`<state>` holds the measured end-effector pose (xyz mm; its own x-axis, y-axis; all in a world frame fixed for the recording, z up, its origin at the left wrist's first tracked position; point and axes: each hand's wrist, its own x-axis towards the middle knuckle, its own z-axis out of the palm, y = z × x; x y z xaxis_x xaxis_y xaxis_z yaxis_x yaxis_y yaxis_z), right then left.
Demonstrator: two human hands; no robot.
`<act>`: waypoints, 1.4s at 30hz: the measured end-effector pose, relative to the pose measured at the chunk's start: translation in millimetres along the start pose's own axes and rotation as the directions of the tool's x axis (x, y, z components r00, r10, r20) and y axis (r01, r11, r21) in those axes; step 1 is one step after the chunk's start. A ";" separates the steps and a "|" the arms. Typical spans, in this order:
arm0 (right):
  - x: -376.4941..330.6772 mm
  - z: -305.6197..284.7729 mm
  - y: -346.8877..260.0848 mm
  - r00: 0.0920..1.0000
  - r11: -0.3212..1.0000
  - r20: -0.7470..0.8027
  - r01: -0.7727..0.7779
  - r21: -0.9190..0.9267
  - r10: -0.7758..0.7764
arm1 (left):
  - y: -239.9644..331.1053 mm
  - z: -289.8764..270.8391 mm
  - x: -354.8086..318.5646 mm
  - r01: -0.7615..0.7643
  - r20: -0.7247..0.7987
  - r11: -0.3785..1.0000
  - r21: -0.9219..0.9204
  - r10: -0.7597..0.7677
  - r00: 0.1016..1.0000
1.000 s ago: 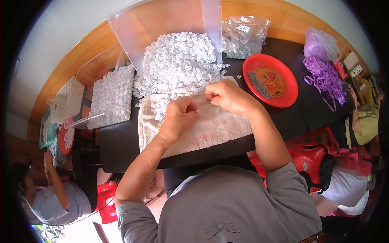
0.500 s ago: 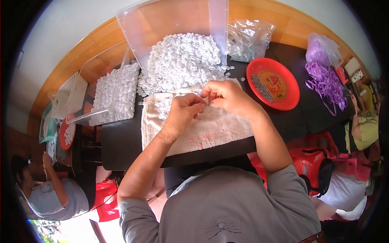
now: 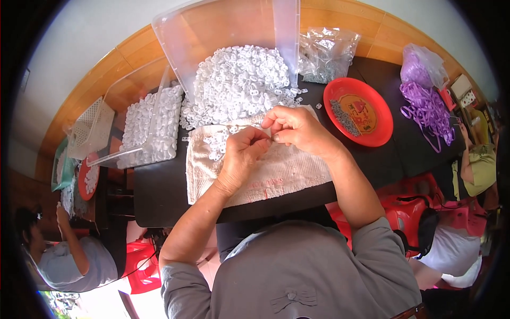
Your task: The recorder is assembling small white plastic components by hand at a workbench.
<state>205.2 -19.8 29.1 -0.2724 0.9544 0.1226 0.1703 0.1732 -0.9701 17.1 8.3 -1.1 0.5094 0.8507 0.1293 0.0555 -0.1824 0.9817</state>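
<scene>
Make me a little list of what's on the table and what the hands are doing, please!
left hand: fingers pinched together, tips meeting the right hand's
right hand: pinching something tiny, too small to tell what
under the hands: pale cloth on the black table
heap: small white plastic rings spilling from a clear tub
left side: second clear tub of white pieces
right side: red plate with small metal bits
far right: purple ribbons
behind: clear bag
</scene>
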 end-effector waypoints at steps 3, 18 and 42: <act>0.4 2.4 3.3 0.997 0.997 -0.037 0.064 -0.051 -0.066 | 10.4 -1.2 -0.5 0.242 0.016 0.953 -0.180 -0.243 0.970; 4.0 10.1 14.6 0.994 0.991 -0.023 0.100 -0.091 -0.102 | 2.9 -0.2 -3.5 0.124 -0.073 0.988 -0.091 -0.131 0.989; 3.8 14.1 16.7 0.946 0.736 -0.077 0.192 -0.650 -0.314 | 1.1 -14.2 3.2 0.289 -0.025 0.887 -0.361 -0.319 0.947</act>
<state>193.7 -16.7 10.4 -0.2383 0.8672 0.4372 0.6884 0.4684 -0.5538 6.6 17.8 2.4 0.4434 0.8766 -0.1872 -0.1133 0.2620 0.9584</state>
